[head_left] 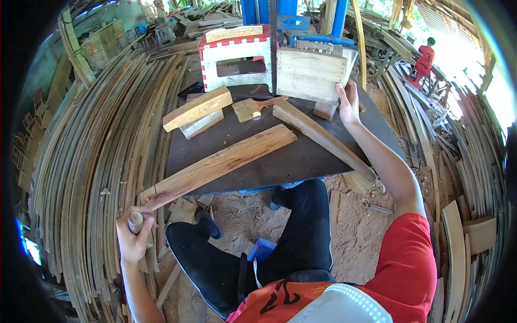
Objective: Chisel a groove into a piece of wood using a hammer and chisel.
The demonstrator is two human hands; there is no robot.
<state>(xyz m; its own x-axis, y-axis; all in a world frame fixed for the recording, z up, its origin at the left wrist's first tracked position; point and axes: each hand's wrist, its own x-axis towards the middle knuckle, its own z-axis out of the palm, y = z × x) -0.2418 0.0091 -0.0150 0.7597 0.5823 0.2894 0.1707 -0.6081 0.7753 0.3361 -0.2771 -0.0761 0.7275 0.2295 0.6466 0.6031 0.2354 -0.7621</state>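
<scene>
My left hand (133, 237), at the lower left, is closed around a round-ended wooden handle (135, 219). Just beyond it lies the near end of a long wooden piece (226, 161), which slants across the dark work table (247, 185); whether handle and piece are joined I cannot tell. My right hand (348, 102) grips the right edge of a pale upright wooden board (312, 72), thumb on its front face, other fingers mostly hidden behind. A narrow vertical saw blade (273, 48) stands just left of that board.
A red-and-white step stool (237, 72) stands behind the blade's left side. On the table lie a brush (247, 109), a wood block (198, 109) and a long wooden bar (323, 140). Stacked strips (102, 161) line the left. A person in red (425, 59) is far right.
</scene>
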